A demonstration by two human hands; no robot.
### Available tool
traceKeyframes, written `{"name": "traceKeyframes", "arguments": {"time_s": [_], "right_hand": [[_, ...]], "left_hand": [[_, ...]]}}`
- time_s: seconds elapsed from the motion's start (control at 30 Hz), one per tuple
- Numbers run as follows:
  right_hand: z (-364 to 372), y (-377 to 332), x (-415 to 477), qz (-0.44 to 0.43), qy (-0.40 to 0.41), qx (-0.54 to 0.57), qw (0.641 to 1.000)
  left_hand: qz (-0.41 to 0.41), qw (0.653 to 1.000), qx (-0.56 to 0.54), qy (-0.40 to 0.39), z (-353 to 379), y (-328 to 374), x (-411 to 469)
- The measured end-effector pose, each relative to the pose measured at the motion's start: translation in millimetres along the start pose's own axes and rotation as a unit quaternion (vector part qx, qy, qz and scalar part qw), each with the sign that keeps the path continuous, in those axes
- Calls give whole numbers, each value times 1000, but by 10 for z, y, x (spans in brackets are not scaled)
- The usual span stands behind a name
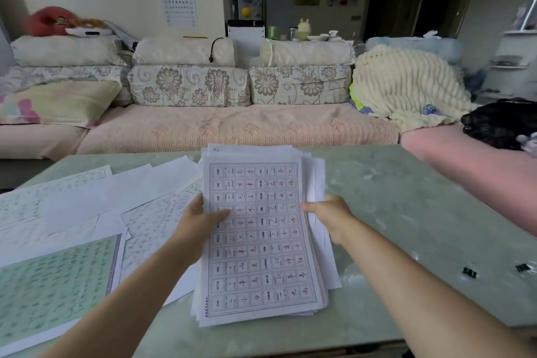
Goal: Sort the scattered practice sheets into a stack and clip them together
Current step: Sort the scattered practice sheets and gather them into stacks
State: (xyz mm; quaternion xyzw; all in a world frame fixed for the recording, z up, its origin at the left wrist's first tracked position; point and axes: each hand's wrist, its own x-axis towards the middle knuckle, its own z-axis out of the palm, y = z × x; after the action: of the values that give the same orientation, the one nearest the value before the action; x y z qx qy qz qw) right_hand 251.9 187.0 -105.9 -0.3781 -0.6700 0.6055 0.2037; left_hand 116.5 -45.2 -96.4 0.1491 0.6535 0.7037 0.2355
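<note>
A stack of practice sheets (255, 241) with a red-and-black character grid on top is held over the middle of the table. My left hand (197, 221) grips its left edge, thumb lying on the top sheet. My right hand (331, 215) grips the right edge, thumb on top. The sheets in the stack are unevenly aligned, with corners fanning out at the right and bottom. More loose sheets (139, 192) lie scattered on the left half of the table, among them a green-printed sheet (55, 291). Two black binder clips (469, 272) (523, 267) lie at the right.
The pale green marbled table (406, 203) runs to a pink-covered sofa (232, 128) behind it. A cream blanket (406, 87) and a dark bundle (499, 122) lie on the sofa's right end.
</note>
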Motion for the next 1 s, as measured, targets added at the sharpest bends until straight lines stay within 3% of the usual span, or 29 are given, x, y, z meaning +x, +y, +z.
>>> {"name": "traceKeyframes", "arguments": {"time_s": [0.17, 0.33, 0.5, 0.57, 0.7, 0.83, 1.0], "right_hand": [[-135, -331, -134, -185, 21, 0, 983], [-330, -637, -229, -276, -16, 14, 961], [-417, -446, -199, -235, -16, -44, 971], [-400, -438, -214, -221, -13, -21, 975], [-272, -394, -212, -198, -85, -18, 976], [-225, -432, -179, -189, -58, 61, 978], [-81, -520, -175, -210, -67, 87, 971]], "left_hand": [[101, 994, -31, -15, 117, 338, -113], [175, 984, -18, -32, 318, 534, -167], [198, 980, -2, 9, 458, 428, -193], [214, 977, -1, 27, 471, 453, -154], [243, 969, -11, 38, 579, 456, -164], [258, 962, -10, 86, 552, 488, -85], [267, 961, -11, 72, 572, 502, 5]]}}
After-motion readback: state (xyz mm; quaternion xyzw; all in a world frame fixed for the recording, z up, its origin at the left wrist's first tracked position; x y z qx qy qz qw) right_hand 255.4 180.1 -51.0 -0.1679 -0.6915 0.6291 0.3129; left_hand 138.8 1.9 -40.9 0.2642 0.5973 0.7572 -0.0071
